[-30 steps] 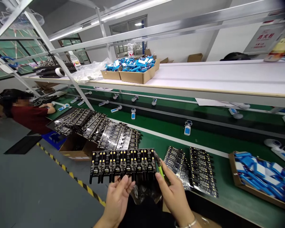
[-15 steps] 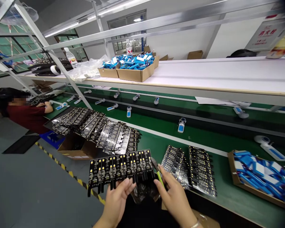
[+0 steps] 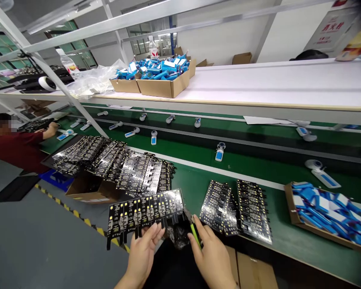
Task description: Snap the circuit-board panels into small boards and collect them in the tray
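Observation:
My left hand (image 3: 144, 249) is closed on the lower edge of a black circuit board panel (image 3: 144, 212), a row of joined boards dotted with yellowish-white LEDs. The panel is tilted up in front of the bench edge. In my right hand (image 3: 209, 251) is a pair of nippers (image 3: 193, 230) with green handles, its jaws close to the panel's right end. Whether the jaws touch the panel I cannot tell. Below the panel, partly hidden, a dark shiny plastic bag (image 3: 179, 237) shows between my hands.
Stacked circuit board panels (image 3: 135, 168) lie to the left, and further panels (image 3: 252, 208) at right. A carton of blue battery packs (image 3: 325, 208) stands far right. White handheld units (image 3: 219, 151) sit along the green line. A co-worker (image 3: 15, 140) sits at left; overhead runs a shelf (image 3: 258, 86).
The panel and both hands have shifted slightly left in view, and the nippers sit lower by the panel's right end. The right end looks shorter. The whole view has turned a little.

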`<state>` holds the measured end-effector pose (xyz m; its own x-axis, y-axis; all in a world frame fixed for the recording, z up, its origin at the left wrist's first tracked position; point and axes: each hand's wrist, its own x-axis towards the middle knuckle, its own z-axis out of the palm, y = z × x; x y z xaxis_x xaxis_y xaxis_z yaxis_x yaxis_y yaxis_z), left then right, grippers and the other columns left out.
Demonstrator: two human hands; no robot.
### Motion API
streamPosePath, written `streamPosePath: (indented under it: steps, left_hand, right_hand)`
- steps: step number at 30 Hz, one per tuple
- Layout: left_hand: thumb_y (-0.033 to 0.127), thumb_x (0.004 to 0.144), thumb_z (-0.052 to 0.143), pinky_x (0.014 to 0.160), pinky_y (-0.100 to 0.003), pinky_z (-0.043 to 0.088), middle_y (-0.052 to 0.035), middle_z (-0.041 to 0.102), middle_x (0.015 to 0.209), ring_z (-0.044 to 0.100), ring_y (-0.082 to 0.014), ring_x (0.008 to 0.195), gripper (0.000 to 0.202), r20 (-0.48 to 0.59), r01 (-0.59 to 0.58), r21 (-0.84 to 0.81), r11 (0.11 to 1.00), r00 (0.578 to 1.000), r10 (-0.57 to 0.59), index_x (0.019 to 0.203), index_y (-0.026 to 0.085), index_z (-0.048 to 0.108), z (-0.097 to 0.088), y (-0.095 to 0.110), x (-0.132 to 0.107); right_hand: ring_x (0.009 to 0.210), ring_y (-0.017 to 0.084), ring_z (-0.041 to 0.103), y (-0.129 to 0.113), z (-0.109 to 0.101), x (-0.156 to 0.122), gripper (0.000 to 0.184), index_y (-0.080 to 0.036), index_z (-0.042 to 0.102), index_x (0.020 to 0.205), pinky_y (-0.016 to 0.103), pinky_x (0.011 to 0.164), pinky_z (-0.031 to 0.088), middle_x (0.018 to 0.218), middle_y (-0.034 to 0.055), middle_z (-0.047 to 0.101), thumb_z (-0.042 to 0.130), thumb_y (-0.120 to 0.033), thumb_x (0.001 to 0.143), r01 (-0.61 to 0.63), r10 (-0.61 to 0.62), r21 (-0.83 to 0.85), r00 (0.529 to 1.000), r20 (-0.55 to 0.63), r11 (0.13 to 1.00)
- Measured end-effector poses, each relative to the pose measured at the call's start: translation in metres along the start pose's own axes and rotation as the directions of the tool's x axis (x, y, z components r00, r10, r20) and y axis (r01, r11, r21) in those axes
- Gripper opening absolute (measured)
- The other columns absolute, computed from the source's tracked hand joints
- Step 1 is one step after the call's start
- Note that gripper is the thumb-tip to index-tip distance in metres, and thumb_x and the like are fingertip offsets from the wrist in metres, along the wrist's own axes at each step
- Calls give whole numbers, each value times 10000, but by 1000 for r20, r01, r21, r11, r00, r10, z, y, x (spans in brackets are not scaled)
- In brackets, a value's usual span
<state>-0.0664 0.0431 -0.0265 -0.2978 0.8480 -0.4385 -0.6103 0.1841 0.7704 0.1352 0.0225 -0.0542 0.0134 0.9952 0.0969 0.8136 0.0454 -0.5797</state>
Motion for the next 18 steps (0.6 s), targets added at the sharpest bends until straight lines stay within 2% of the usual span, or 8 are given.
streamPosePath:
  steps: [2,4,6,8,10,14,16,18]
  left_hand:
    - [133,601,863,821,-383,635,-30,733,727,728,-208,800,219,-9,33,-27,999,999,-33,724,130,681,1,2,6]
    - [129,600,858,831,-377,631,-28,734,717,727,-199,797,193,-20,59,-50,997,998,-60,693,130,689,3,4,12]
    - [123,609,849,845,-380,625,-18,729,701,727,-196,801,178,-15,62,-48,997,998,-63,685,139,689,6,4,19]
    - [123,619,841,871,-391,610,-10,731,711,726,-197,818,179,-1,41,-34,999,999,-41,698,154,683,9,6,26]
    - [156,624,835,880,-399,596,-14,739,737,723,-205,823,186,8,20,-4,1000,1000,-20,728,164,682,9,12,36]
    - [248,610,830,874,-362,560,-35,745,792,710,-234,873,268,-62,-38,149,988,997,48,818,175,678,-10,30,67]
    - [277,601,830,876,-330,541,-27,739,860,694,-231,922,351,-94,-130,261,956,983,159,896,201,657,-28,40,92]
    - [332,673,773,880,-320,530,-24,721,970,678,-219,962,465,-63,-247,440,863,950,304,1091,245,588,-44,51,126]
  right_hand:
    - [993,231,669,3,-4,8,487,-253,462,1400,316,825,555,1164,91,676,470,-398,935,24,-45,249,996,80,968]
    - [1092,219,637,3,-7,13,451,-257,497,1372,312,928,516,1228,79,661,472,-376,938,37,-83,383,991,103,923]
    - [1020,230,664,0,-9,14,451,-267,489,1380,326,875,539,1168,84,684,458,-378,944,4,-27,292,997,77,956]
    - [871,240,689,-4,-8,15,476,-273,457,1404,330,744,563,1063,96,698,444,-397,944,-48,47,66,999,19,997]
    - [790,231,686,-4,-6,16,487,-283,438,1415,314,669,556,1014,91,691,440,-394,941,-45,47,-95,999,19,994]
    - [813,238,691,16,3,22,479,-270,514,1358,332,705,556,989,79,697,510,-299,881,31,12,-205,978,207,978]
    - [789,265,699,32,10,21,465,-244,594,1287,360,694,555,930,91,711,551,-248,824,-10,99,-301,954,284,954]
    - [816,280,708,49,16,19,450,-235,633,1244,366,711,558,950,105,728,551,-235,802,-58,170,-319,927,336,946]
